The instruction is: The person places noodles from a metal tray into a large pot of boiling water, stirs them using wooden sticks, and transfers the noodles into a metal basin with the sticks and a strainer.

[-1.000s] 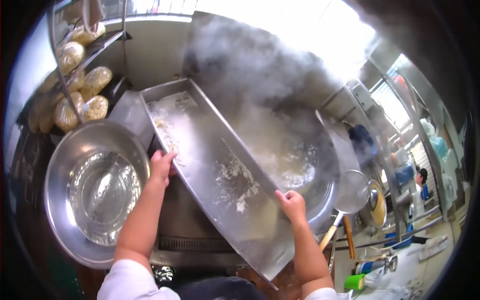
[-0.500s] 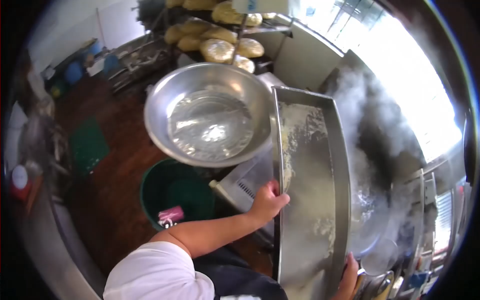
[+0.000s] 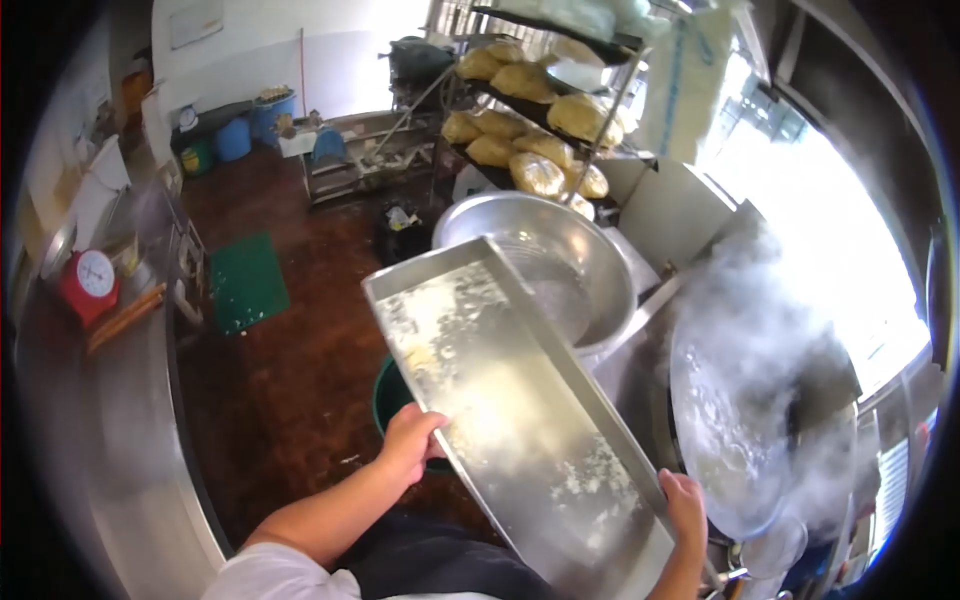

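A long rectangular metal tray is held out in front of me, with patches of white and yellowish residue on its bottom. My left hand grips its left side wall, thumb over the rim. On the opposite long side, near the close end, my right hand is wrapped round the rim. Behind the tray's far end stands a wide metal basin, partly covered by it. To the right, a large wok of bubbling liquid gives off thick steam.
A green tub shows partly beneath the tray. Bags of yellowish food fill a rack at the back. A red scale stands on the left metal counter. A green mat lies on the floor.
The tray has swung left, away from the wok, with both hands still gripping it. It now overlaps the basin and the green tub. My view has turned and shows more of the room.
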The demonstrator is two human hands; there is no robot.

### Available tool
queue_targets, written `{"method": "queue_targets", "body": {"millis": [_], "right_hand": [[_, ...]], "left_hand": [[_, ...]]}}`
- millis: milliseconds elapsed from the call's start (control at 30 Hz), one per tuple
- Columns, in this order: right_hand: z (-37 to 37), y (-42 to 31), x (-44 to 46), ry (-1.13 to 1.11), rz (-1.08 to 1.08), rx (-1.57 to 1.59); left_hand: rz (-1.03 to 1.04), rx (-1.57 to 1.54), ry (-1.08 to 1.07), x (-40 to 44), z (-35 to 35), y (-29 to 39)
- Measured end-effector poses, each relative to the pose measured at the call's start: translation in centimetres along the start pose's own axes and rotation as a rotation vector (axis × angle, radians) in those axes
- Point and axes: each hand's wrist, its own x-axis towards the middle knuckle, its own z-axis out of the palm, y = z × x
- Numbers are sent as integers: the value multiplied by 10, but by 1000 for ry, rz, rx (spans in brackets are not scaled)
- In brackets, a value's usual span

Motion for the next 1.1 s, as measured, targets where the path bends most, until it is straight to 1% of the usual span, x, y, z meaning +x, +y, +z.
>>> {"method": "queue_targets", "body": {"millis": [33,100,133,233,267,333,400,433,467,600,633,667,733,867,933,967,1000,1067,1100], "right_hand": [[10,-17,10,-31,31,-54],[48,-68,22,-79,-27,-116],[74,-97,24,-102,-54,-144],[145,-186,21,-183,-17,-153],[169,-205,25,-212,11,-278],[213,-225,30,-196,-104,-280],[245,-278,17,-168,-107,-334],[258,-289,20,-197,-93,-333],[266,-298,23,-225,-80,-338],[292,-314,54,-240,-113,-264],[300,-322,60,-243,-84,-263],[308,-333,65,-248,-108,-299],[331,-341,86,-278,-109,-276],[386,-399,129,-320,-125,-287],[416,-421,169,-354,-190,-286],[515,-441,156,-235,-196,-360],[543,-457,168,-224,-239,-376],[600,-504,192,-264,-257,-386],[626,-526,204,-284,-261,-392]], "left_hand": [[15,-47,39,-6,-16,4],[52,-120,131,-6,-68,20],[70,-154,175,-2,-98,32],[117,-182,217,0,-173,87],[130,-208,236,9,-197,92],[120,-202,315,9,-231,127],[117,-227,325,16,-264,154],[123,-231,312,23,-280,167],[127,-241,299,29,-293,176],[171,-292,287,58,-294,205],[175,-303,294,67,-297,212],[183,-311,301,78,-303,219],[190,-310,322,101,-317,235],[162,-252,359,144,-342,290],[157,-229,376,170,-365,311],[115,-290,278,254,-470,300],[123,-312,295,276,-488,307],[153,-359,346,313,-527,332],[173,-425,326,333,-547,340]]}}
